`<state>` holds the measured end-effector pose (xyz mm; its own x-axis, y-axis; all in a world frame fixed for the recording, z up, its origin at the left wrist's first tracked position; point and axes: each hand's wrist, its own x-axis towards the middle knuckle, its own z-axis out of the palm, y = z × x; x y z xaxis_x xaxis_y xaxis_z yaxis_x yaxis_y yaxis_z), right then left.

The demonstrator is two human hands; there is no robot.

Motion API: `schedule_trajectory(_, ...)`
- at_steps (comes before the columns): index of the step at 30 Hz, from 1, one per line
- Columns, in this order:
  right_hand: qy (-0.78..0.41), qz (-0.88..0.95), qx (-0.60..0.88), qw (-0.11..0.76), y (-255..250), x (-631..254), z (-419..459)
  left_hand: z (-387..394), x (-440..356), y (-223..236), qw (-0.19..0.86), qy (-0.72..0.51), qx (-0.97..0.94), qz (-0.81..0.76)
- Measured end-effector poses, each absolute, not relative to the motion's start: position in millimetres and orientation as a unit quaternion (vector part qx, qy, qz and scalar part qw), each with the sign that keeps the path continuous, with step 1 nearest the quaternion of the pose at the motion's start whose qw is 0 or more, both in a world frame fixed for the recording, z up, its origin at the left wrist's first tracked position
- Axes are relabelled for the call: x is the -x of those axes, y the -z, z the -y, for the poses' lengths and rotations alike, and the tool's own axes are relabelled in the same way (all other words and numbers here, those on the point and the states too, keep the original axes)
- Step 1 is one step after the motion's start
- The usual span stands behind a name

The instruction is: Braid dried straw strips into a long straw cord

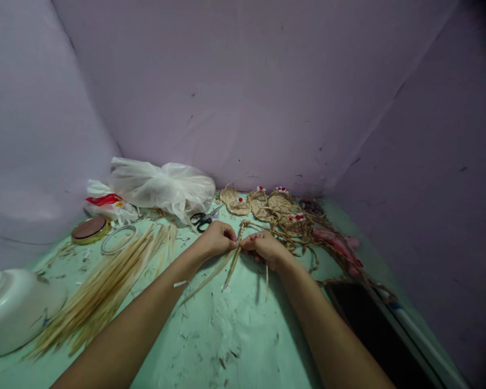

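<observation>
Both hands meet at the lower end of a narrow braid (241, 231) of straw-coloured fibre. My left hand (218, 239) pinches the strands from the left, fingertips closed. From the other side my right hand (264, 246) is closed on the strands too, its thumb and forefinger at the braid. Loose fibre strands (233, 268) hang below the fingers toward me, and one more strand drops beneath the right hand. Past my hands the braid runs on to the right as a long cord. Black-handled scissors (203, 219) lie just beyond the left hand.
A bundle of dry fibre (101, 292) lies left, near a white jar (16, 308), a round tin (89, 229) and a ring (119, 239). Plastic bags (166, 186) and woven pieces with red and white beads (259, 205) rest by the wall. A dark flat object (372, 324) lies right.
</observation>
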<state>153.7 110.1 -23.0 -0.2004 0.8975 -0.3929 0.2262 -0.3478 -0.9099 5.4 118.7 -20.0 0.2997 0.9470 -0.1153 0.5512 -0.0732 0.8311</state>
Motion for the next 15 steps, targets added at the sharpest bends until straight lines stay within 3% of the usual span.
schedule_trajectory(15, -0.603, 0.487, 0.562, 0.291, 26.9, -153.7, -111.8, -111.6, -14.9, 11.9, 0.313, -0.163, -0.725, -0.591)
